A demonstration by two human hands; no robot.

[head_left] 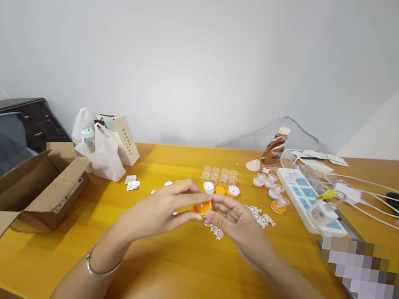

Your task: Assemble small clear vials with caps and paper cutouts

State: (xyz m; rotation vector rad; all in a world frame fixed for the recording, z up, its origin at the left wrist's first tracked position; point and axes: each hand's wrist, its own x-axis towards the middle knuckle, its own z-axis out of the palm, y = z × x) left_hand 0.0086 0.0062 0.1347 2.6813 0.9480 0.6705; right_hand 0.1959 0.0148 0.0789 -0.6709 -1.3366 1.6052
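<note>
The left hand (160, 209) and right hand (237, 222) are pinching an orange cap (204, 208) from opposite sides, holding it above a wooden table (150, 268). Clear cups (220, 176) are standing in rows beyond it, while an open cardboard box (70, 199) is sitting leftward and a power strip (301, 192) is lying rightward.

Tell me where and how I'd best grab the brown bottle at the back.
Probably by wrapping around the rounded body of the brown bottle, below its pale cap, coming from its left: it stands on its base, and the white power strip begins close by on its right.
</note>
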